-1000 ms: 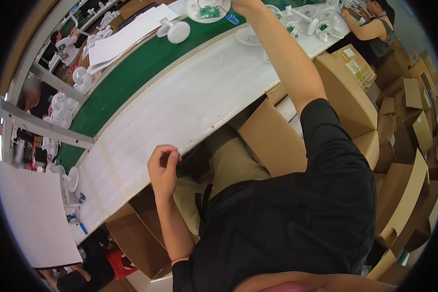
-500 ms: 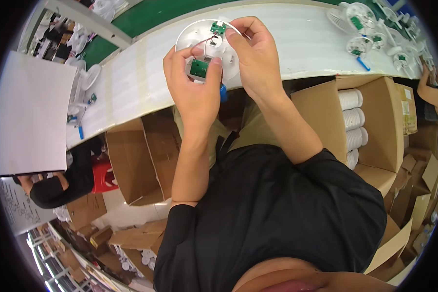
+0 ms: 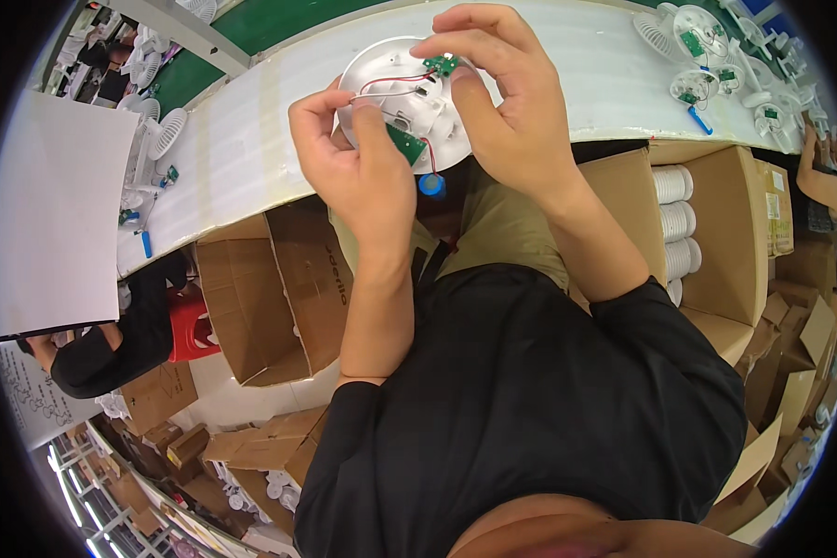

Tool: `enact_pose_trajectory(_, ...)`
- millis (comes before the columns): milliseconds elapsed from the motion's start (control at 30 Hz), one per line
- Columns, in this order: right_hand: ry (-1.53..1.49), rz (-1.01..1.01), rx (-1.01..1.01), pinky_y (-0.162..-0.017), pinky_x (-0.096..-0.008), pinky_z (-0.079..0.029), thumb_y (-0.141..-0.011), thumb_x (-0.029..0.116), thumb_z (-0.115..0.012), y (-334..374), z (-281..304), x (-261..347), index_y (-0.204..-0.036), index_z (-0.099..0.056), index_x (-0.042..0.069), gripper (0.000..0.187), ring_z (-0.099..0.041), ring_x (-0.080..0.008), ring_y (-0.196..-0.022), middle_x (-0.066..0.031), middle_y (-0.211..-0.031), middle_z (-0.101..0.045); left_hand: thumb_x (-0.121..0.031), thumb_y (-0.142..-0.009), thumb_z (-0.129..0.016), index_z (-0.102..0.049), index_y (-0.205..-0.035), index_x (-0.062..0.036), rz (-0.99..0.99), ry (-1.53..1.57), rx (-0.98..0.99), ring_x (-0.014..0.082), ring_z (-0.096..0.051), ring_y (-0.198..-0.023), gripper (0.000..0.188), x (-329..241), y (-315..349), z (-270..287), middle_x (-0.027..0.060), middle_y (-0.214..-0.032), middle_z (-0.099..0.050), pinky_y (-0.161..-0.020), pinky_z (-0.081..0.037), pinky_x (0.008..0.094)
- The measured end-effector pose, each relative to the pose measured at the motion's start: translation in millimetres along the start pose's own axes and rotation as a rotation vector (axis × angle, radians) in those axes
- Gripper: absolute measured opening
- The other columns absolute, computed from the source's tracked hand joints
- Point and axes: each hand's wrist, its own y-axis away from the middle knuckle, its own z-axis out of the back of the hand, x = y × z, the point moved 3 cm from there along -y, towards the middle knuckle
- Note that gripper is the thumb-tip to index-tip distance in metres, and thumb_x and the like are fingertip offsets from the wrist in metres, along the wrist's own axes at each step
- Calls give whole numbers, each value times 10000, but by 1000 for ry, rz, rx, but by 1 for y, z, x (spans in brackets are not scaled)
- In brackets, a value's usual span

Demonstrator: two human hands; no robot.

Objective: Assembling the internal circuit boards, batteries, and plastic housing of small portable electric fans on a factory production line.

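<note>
White desk [image 3: 260, 130]: round white housing [image 3: 378, 65] was held over near edge.
Left fingers [image 3: 321, 105] gripped its rim, right fingers [image 3: 465, 43] pinched small green board [image 3: 443, 65]; shell looked light, stiff, slick; thin wires [image 3: 395, 79] seemed fragile, rim safest hold.

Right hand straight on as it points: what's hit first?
The right hand would likely meet the small green board over the white round base; depth is unclear, so they may already touch.

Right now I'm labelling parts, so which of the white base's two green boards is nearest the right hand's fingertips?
The upper board, between thumb and fingers of the right hand; the lower board sits by the left hand, near the blue cylinder.
</note>
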Motion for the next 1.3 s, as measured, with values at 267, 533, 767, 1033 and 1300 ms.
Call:
enact_pose_trajectory(267, 151, 131, 32, -649, -264, -462, -787, 16, -629, -11, -27, 26, -866, -695, 0, 104, -578, -160, -745, -50, -943, -629, -44, -907, -583, -553, -1015, -34, 64, 26, 58, 109, -519, -727, 113, -10, -13, 19, 114, -994, -588, -637, -448, 208)
enact_pose_trajectory(533, 177, -40, 274, -661, -278, -463, -768, 1, -630, -12, -6, 11, -872, -708, 14, 131, -561, -207, -746, -100, -949, -585, 15, -890, -605, -605, -1033, -15, 49, 70, 366, 92, -490, -685, 146, 13, -8, 15, 48, -815, -597, -625, -412, 190)
enact_pose_trajectory(767, 11, 100, 288, -681, -306, -464, -750, -10, -620, -24, -5, -28, -903, -687, 10, 168, -559, -230, -770, -108, -940, -586, 17, -885, -619, -645, -1039, -1, 39, -143, 606, 73, -461, -643, 157, 8, -25, 12, 55, -802, -607, -569, -371, 168)
enact_pose_trajectory(1033, -612, -1004, 19, -585, -215, -463, -1002, 129, -485, 76, 59, -20, -1032, -539, 61, 92, -601, -118, -659, -103, -856, -643, -5, -893, -636, -653, -1043, -1, -69, -138, 301, 96, -532, -626, 151, 6, -14, 8, 79, -848, -643, -556, -433, 188)
enact_pose_trajectory(1300, -967, -920, -311, -706, -240, -482, -992, 93, -526, 86, 17, -31, -1066, -539, 47, 87, -623, -147, -864, -108, -1011, -634, -14, -899, -634, -651, -1041, -6, -116, -250, 305, 114, -582, -636, 143, 2, 3, 10, 99, -862, -659, -578, -482, 210)
